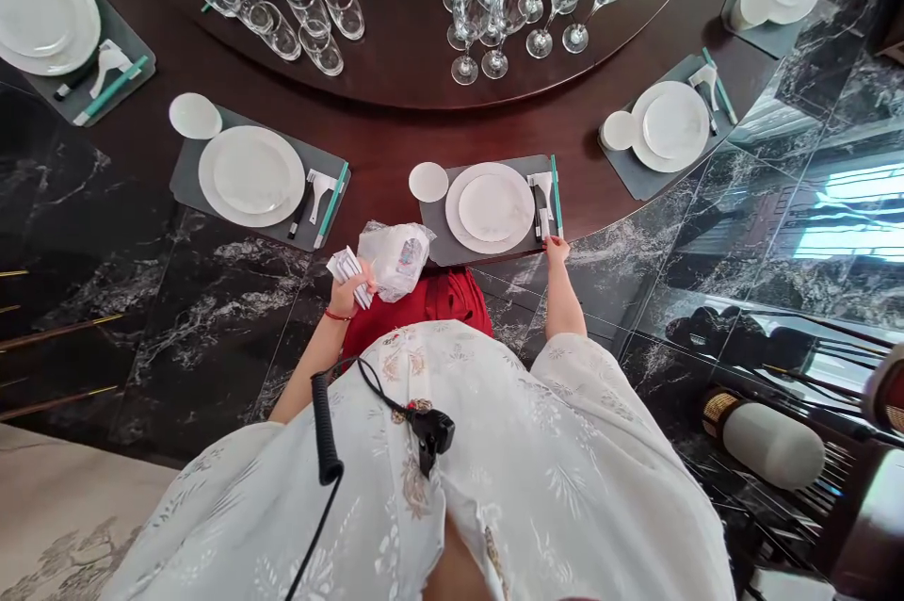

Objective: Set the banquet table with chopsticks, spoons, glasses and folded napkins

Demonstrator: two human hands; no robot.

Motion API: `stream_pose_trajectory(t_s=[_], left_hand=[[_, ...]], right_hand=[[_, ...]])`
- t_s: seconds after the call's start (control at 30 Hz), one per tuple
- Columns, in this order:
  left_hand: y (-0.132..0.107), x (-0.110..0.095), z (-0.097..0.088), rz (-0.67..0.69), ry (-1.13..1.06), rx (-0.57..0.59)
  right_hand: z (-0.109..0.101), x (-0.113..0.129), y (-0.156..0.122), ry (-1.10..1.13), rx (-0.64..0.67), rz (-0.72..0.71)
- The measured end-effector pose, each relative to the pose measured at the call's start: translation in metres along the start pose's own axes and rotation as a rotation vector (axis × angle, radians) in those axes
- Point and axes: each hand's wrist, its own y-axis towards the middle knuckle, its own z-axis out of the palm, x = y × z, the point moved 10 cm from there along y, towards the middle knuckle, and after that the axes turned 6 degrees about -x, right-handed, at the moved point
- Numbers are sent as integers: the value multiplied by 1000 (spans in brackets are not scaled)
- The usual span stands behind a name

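- Reaching up from the lower middle of the frame, the right hand (556, 251) meets the lower tips of the teal chopsticks (556, 196), which lie upright in the picture at the right edge of the grey placemat (434, 238).
- The fingers are drawn close together on those tips; whether they pinch the sticks or only press against them cannot be told.
- Left of centre, the left hand (347, 292) is clamped on a bunch of white packets (347, 267) and a crumpled plastic bag (396, 257), held off the bench (381, 149) just below its rim.
- A white spoon (542, 191) lies just beside the chopsticks, and the stacked plate (490, 207) sits near it at the placemat's middle.
- Likely risk: a push that runs off line would skew the chopsticks into the spoon and knock it against the plate.
- The placemat overhangs the bench rim, so a downward press at its near edge could tip it.
- The bag hangs loosely, so packets could slip from the full left hand to the marble floor (212, 318).
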Motion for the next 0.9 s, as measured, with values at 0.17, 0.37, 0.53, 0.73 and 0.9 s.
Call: stream_pose_trajectory(t_s=[0.17,0.37,0.53,0.73,0.9], left_hand=[[-6,-2,10,57,-66,-53],[-9,5,14,68,-55,-44],[-14,5,10,99,-6,-69],[-29,-3,18,177,167,-46],[-44,-7,33,225,247,9]], right_hand=[[-13,14,-2,-88,-33,-109],[-4,49,-1,-269,-19,-305],[4,64,10,-308,40,-347],[9,154,-85,-39,22,-709],[71,216,-371,-5,934,-1518]])
